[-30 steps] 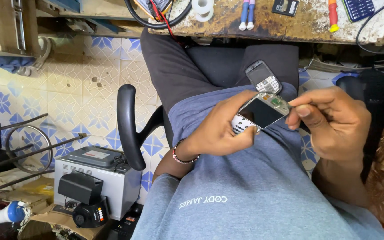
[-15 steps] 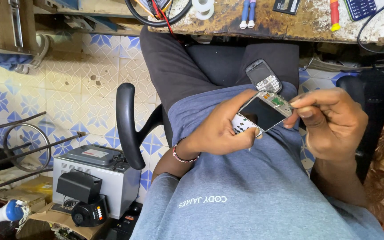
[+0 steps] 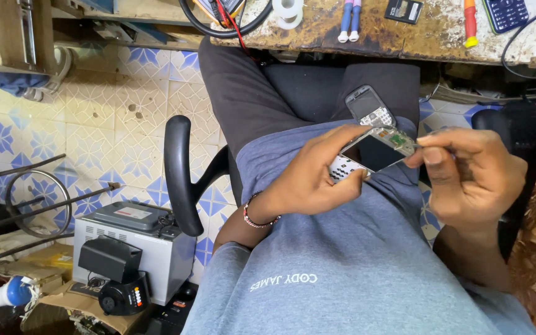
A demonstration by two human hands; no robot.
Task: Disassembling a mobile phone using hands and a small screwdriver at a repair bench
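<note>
We had the opened phone (image 3: 373, 155) up over our lap, left hand (image 3: 317, 180) clamped round its keypad end to steady it, right hand (image 3: 466, 174) pinched shut at its top corner. Spare phone shell (image 3: 369, 107) sat on our thigh.

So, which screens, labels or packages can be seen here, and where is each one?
Dark rectangular screen on the opened keypad phone, held between left hand and right hand.
Grey phone front cover with empty screen window, on the lap.
White-and-red label atop the grey metal box, on the floor.
</note>
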